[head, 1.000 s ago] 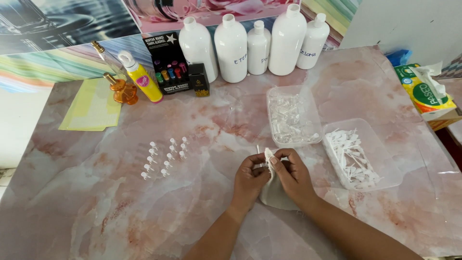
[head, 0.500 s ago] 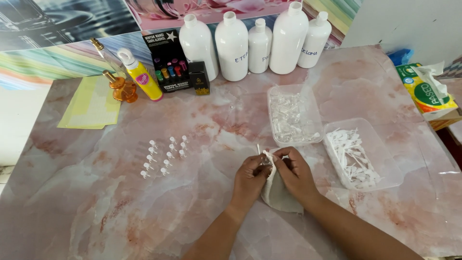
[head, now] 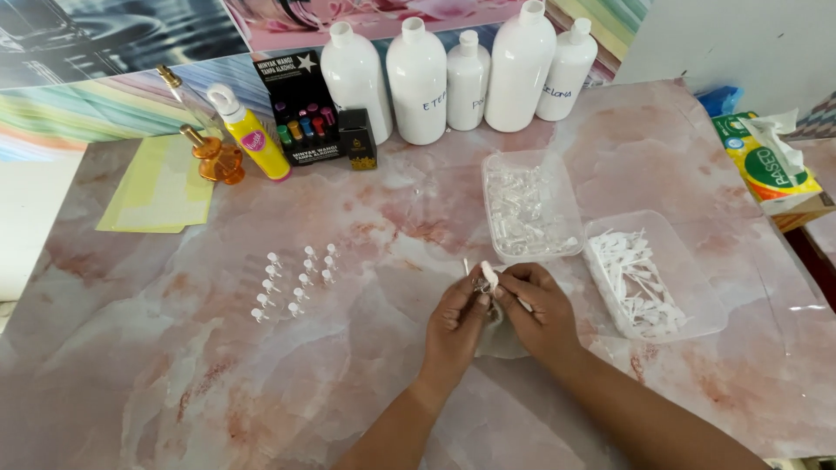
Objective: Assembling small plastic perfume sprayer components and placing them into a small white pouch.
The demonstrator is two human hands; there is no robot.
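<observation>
Both hands meet over the pink marbled tabletop [head: 174, 383], near its middle and just in front of 2 clear plastic trays. The left hand [head: 457, 318] pinches a very small vial [head: 479, 283] between thumb and fingertips, and the right hand [head: 540, 309] closes on a small white cap piece [head: 490, 276] at the vial's top; both hands are clenched around these parts, and the vial body is mostly hidden by the fingers. A pale cloth or tissue [head: 505, 339] lies under the hands. The vial appears light, rigid and smooth, so it is judged slippery and likely fragile if glass; the material cannot be confirmed. Hold is best taken on the body with a fingertip pinch, leaving the neck free. The cap is light, stiff plastic and is gripped at its sides. The nearer tray [head: 657, 274] holds loose white cap pieces, and the farther tray [head: 529, 204] holds clear vials. Capped vials [head: 296, 280] stand in 3 short rows to the left, well apart from the hands. 5 white bottles [head: 418, 83] stand at the far edge.
</observation>
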